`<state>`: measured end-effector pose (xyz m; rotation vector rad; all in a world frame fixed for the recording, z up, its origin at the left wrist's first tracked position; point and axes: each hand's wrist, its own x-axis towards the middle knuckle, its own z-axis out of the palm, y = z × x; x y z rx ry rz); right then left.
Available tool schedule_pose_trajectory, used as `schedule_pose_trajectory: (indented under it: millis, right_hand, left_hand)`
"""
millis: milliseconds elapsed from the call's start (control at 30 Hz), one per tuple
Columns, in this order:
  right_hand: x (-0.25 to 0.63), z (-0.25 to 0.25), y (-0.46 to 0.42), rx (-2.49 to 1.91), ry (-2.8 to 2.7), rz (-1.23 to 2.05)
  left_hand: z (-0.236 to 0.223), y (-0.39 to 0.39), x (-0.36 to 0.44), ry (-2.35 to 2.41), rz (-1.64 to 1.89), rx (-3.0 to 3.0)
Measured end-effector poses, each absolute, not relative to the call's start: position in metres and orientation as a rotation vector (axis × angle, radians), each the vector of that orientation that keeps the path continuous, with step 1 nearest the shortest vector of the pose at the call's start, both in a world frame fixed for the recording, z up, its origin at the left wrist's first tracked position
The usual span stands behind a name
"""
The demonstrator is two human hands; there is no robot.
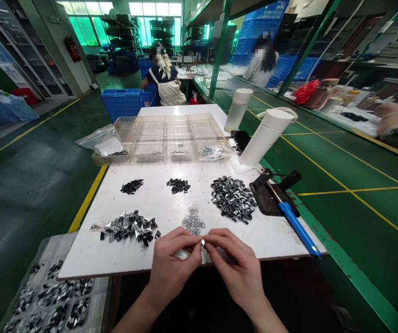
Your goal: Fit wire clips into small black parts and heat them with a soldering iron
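Left hand (174, 267) and right hand (235, 269) pinch small silver metal piece (202, 242) between fingertips, narrow, close together, lower centre, above white worktop (91, 259).

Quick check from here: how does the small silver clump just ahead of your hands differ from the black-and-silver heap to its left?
The small silver clump covers far less of the board than the black-and-silver heap. The clump looks all silver and fine, almost wiry, while the heap mixes chunkier black and foil-bright pieces. The clump sits in a tight patch; the heap spreads in a long band. Both lie loose on the white board, not touching each other.
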<state>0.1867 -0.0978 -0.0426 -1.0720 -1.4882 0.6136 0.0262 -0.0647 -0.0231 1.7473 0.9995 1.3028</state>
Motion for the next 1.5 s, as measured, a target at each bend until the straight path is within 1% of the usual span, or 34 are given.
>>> schedule_pose_trajectory:
  millis: [333, 567, 833, 1000, 1133, 1233, 1333, 1500]
  right_hand:
    - [0.184, -0.047, -0.102, -1.068, -1.505, 0.59]
    - [0.185, -0.046, -0.098, -1.09, -1.453, 0.557]
    - [0.197, -0.037, -0.097, -1.123, -1.432, 0.692]
    - [0.219, -0.01, -0.085, -1.167, -1.619, 0.831]
    - [0.23, 0.019, -0.046, -1.306, -1.7, 0.612]
    - [0.222, 0.032, -0.008, -1.39, -1.985, 0.477]
    - [0.208, 0.035, 0.021, -1.531, -2.117, 0.421]
    - [0.202, 0.032, 0.027, -1.517, -2.209, 0.41]
  left_hand:
    - [-0.025, -0.066, 0.026, 1.004, 1.303, 1.72]
    - [-0.029, -0.065, 0.025, 0.995, 1.206, 1.665]
    - [-0.027, -0.062, 0.023, 0.893, 1.0, 1.509]
    - [-0.023, -0.061, 0.022, 0.901, 1.037, 1.603]
    - [-0.024, -0.061, 0.021, 0.882, 1.001, 1.597]
    - [-0.025, -0.062, 0.02, 0.837, 0.918, 1.605]
    - [-0.024, -0.062, 0.02, 0.822, 0.864, 1.608]
    - [-0.021, -0.064, 0.019, 0.877, 0.943, 1.453]
